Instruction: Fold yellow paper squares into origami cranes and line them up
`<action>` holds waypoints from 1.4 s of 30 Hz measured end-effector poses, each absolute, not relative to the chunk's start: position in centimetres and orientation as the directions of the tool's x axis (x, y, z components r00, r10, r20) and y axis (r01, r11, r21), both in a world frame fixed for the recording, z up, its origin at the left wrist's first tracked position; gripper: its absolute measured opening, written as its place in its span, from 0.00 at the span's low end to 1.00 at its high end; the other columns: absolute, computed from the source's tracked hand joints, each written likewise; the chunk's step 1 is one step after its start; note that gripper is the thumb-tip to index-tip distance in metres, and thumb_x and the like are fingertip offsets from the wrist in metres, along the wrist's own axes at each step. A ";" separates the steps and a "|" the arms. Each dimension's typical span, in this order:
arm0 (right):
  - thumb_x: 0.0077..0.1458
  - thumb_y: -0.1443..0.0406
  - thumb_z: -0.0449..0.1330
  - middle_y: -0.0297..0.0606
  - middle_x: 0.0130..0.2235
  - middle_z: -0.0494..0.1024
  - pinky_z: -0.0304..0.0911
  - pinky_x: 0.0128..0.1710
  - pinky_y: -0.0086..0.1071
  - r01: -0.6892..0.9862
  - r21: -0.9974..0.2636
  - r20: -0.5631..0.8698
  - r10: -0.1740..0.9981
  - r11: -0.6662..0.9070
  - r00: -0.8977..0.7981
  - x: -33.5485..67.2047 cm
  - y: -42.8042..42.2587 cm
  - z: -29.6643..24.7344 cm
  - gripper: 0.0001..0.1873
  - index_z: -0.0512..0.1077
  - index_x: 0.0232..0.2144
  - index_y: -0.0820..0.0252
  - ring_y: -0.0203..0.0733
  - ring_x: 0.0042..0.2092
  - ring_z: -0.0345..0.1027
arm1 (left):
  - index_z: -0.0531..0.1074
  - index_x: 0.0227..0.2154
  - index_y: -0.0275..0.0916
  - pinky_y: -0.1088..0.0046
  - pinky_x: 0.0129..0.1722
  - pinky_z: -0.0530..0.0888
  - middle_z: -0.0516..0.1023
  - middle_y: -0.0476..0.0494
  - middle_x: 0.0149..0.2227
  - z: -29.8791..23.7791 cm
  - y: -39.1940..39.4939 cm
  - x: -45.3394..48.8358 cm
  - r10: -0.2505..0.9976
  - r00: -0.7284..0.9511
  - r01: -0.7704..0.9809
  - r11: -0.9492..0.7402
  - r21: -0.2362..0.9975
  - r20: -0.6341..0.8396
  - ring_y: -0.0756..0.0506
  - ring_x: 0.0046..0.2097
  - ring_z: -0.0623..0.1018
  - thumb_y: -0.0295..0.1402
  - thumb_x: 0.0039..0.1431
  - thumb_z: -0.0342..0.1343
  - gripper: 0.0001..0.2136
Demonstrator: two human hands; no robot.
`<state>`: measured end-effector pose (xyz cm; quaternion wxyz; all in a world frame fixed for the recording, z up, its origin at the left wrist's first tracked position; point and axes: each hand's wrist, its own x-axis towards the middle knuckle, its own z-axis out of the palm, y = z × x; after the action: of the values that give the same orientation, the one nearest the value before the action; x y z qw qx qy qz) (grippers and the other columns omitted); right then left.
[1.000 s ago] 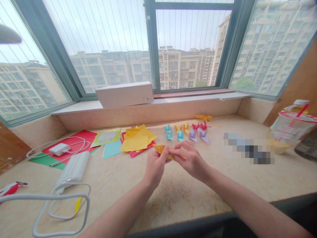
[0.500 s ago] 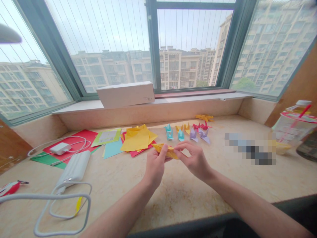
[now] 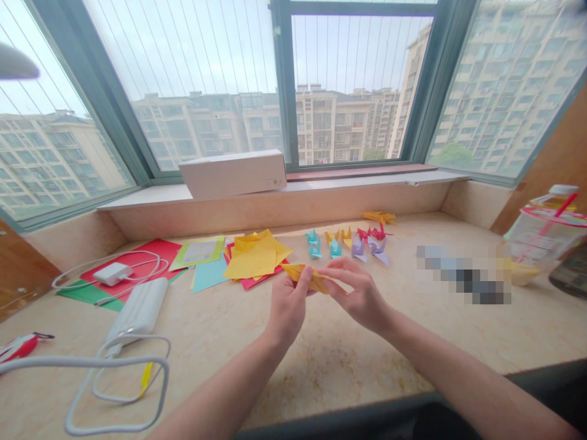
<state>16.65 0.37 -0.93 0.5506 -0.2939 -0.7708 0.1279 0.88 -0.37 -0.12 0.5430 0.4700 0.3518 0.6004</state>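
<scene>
A folded piece of yellow origami paper (image 3: 316,280) is held between my two hands above the counter. My left hand (image 3: 290,305) grips its left part, the thumb lying on top. On the other side, my right hand (image 3: 355,287) pinches the right end between thumb and fingers. The fingertips hide part of the folds. Just beyond my hands stand small folded paper figures, among them a light blue one (image 3: 335,248), a purple one (image 3: 378,249) and a red one (image 3: 378,231).
Left of my hands lies a pile of yellow paper sheets (image 3: 250,260). Farther left are a white power bank (image 3: 140,308), a charger (image 3: 112,274) and looping cables. A plastic cup (image 3: 534,244) stands at the right. A white box (image 3: 233,174) rests on the window ledge.
My right fingers have shifted slightly on the right end of the yellow paper and spread a little more along it. The left hand keeps its grip.
</scene>
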 end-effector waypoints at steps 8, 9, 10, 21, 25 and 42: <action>0.59 0.72 0.58 0.40 0.42 0.74 0.69 0.41 0.38 0.313 -0.476 0.773 0.561 0.822 -0.297 16.9 0.7 -1.0 0.18 0.77 0.47 0.50 0.42 0.43 0.70 | 0.77 0.32 0.31 0.62 0.42 0.79 0.83 0.39 0.33 -0.7 -0.1 0.9 0.994 0.047 -0.347 -0.073 0.935 0.095 0.40 0.38 0.82 0.48 0.50 0.65 0.21; 0.58 0.72 0.58 0.40 0.42 0.74 0.69 0.42 0.39 0.310 -0.474 0.768 0.559 0.824 -0.312 17.0 0.7 -1.0 0.18 0.77 0.48 0.50 0.42 0.43 0.70 | 0.77 0.32 0.31 0.61 0.41 0.79 0.83 0.38 0.33 -0.7 -0.1 0.9 0.995 0.047 -0.348 -0.064 0.935 0.086 0.39 0.38 0.83 0.49 0.50 0.65 0.21; 0.58 0.72 0.59 0.40 0.43 0.74 0.68 0.43 0.39 0.310 -0.470 0.764 0.557 0.826 -0.327 17.1 0.8 -1.0 0.18 0.77 0.48 0.50 0.42 0.43 0.69 | 0.77 0.32 0.31 0.61 0.41 0.80 0.83 0.38 0.33 -0.7 -0.1 0.9 0.996 0.050 -0.350 -0.057 0.935 0.080 0.39 0.38 0.83 0.49 0.50 0.65 0.22; 0.57 0.69 0.60 0.41 0.41 0.76 0.69 0.44 0.41 0.344 -0.487 0.770 0.580 0.803 -0.265 17.0 0.5 -0.9 0.12 0.79 0.42 0.53 0.43 0.42 0.72 | 0.78 0.31 0.31 0.62 0.43 0.79 0.83 0.38 0.34 -0.3 -0.3 1.0 0.983 0.083 -0.310 -0.130 0.942 0.163 0.40 0.38 0.83 0.45 0.52 0.64 0.18; 0.58 0.65 0.61 0.40 0.37 0.77 0.70 0.41 0.37 0.285 -0.637 0.702 0.692 0.717 -0.171 16.4 0.4 -0.5 0.07 0.80 0.33 0.57 0.42 0.40 0.72 | 0.79 0.31 0.31 0.61 0.43 0.79 0.83 0.38 0.34 -0.2 -0.3 1.1 0.983 0.076 -0.304 -0.136 0.943 0.166 0.40 0.37 0.83 0.44 0.52 0.64 0.17; 0.49 0.54 0.68 0.39 0.35 0.80 0.72 0.39 0.36 -0.020 -0.946 0.318 0.922 0.322 -0.222 17.0 1.7 -0.8 0.18 0.75 0.36 0.62 0.41 0.37 0.76 | 0.79 0.33 0.31 0.58 0.45 0.79 0.83 0.38 0.34 -0.3 -0.3 1.0 0.990 0.064 -0.351 -0.097 0.931 0.127 0.39 0.38 0.83 0.45 0.50 0.66 0.19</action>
<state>16.95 1.68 -0.83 0.5118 -0.3566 -0.6318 0.4601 1.01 -0.29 -0.32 0.5719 0.4529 0.3527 0.5860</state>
